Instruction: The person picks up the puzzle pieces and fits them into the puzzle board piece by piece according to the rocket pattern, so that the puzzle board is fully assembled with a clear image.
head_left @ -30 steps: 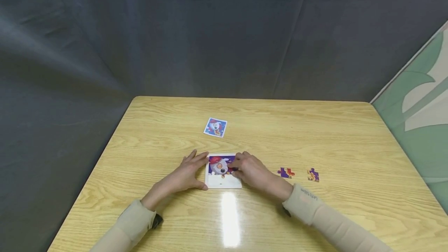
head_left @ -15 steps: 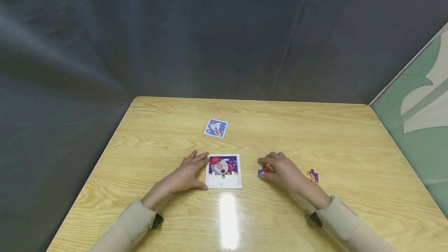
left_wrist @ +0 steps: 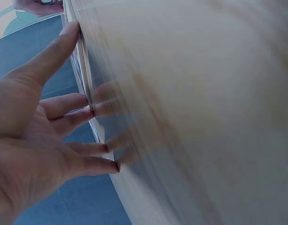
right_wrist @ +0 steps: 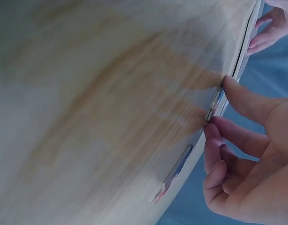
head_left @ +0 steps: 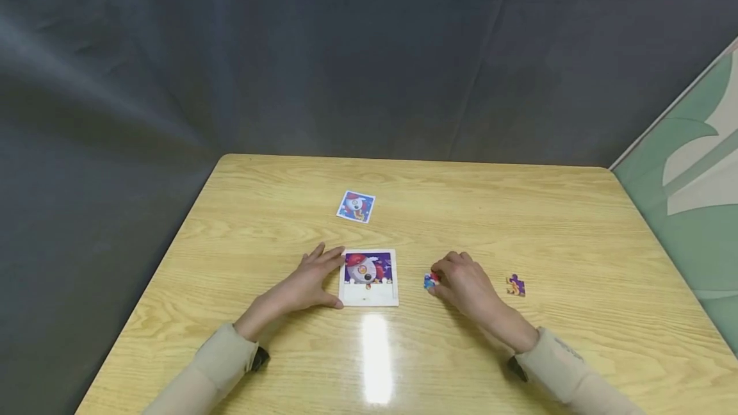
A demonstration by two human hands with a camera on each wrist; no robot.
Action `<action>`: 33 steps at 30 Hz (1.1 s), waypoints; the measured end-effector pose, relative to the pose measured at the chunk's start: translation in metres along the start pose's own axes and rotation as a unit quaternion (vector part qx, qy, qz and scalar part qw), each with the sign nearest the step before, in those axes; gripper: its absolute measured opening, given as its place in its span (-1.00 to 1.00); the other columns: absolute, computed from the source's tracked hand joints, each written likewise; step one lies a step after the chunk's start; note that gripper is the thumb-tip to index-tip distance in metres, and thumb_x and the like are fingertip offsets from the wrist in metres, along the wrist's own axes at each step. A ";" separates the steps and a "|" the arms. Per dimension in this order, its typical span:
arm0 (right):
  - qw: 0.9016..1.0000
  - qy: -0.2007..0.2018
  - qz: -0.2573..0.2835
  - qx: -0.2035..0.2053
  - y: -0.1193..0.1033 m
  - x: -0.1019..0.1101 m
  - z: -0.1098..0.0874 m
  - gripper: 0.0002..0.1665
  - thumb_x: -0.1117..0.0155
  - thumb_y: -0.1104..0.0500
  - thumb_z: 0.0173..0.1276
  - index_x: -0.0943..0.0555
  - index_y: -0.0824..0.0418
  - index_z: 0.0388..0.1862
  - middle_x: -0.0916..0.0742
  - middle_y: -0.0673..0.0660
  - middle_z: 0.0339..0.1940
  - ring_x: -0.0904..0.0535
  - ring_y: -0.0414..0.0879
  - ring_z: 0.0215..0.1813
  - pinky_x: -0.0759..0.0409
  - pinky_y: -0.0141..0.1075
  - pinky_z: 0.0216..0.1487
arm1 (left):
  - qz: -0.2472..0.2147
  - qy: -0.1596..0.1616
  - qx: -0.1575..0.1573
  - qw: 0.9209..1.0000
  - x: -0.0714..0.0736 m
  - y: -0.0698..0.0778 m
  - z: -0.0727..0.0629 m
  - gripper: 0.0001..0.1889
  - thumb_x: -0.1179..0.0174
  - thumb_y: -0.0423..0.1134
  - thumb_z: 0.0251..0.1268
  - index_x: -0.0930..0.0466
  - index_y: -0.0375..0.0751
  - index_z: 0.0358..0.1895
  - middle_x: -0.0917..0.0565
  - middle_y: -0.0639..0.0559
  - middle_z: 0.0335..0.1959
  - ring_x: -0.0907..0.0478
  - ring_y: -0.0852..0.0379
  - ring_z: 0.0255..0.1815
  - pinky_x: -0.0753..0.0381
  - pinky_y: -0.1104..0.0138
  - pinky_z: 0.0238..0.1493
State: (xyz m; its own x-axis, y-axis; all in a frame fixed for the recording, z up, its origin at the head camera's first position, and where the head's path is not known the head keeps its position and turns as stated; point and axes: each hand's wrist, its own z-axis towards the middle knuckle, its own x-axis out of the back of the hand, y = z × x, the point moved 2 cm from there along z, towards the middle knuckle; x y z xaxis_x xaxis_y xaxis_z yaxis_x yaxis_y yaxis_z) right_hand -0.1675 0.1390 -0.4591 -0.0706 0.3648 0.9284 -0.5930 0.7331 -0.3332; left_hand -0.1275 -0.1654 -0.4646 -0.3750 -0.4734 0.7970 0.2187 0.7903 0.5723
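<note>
My left hand (head_left: 307, 282) lies at the left side of a square puzzle tray (head_left: 369, 300), fingers spread and touching its edge. The left wrist view shows the thumb and fingertips of that hand (left_wrist: 45, 126) along the tray's side. The tray's upper half is filled with a picture of a round grey character in a red hat; its lower part is bare white. To the right, my right hand (head_left: 469, 287) pinches a blue and red puzzle piece (head_left: 428, 281) low at the tabletop. In the right wrist view the thumb and forefinger hold this puzzle piece (right_wrist: 215, 104) by opposite edges.
A purple and orange puzzle piece (head_left: 517, 285) lies right of my right hand. Behind the tray sits a small printed picture card (head_left: 355, 207). The wooden table (head_left: 277, 197) ends at a dark curtain (head_left: 369, 69), with a green and white panel (head_left: 697, 178) on the right.
My right hand has moved right from the puzzle tray to the blue and red puzzle piece and pinches it. The purple and red piece seen earlier is hidden now. My left hand stays put.
</note>
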 end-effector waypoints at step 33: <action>0.981 -0.048 0.017 0.189 -0.094 -0.047 0.063 -0.67 -0.49 -0.03 0.09 -0.70 0.13 -0.26 -0.65 -0.05 -0.31 -0.43 -0.18 -0.32 -0.45 -0.38 -0.33 | 0.000 0.005 -0.019 1.000 -0.003 -0.004 0.001 -0.07 -0.47 -0.04 -0.05 -0.26 -0.33 0.40 -0.10 -0.15 0.52 0.22 -0.36 0.51 0.18 -0.32 0.37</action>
State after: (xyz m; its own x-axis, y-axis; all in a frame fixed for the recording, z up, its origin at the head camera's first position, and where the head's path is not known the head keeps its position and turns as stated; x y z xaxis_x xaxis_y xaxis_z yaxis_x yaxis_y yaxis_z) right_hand -0.1592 0.0169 -0.4611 -0.1600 0.3170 0.9348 -0.8421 0.4503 -0.2969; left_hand -0.1278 -0.1669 -0.4697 -0.3669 -0.4775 0.7984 0.2528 0.7747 0.5795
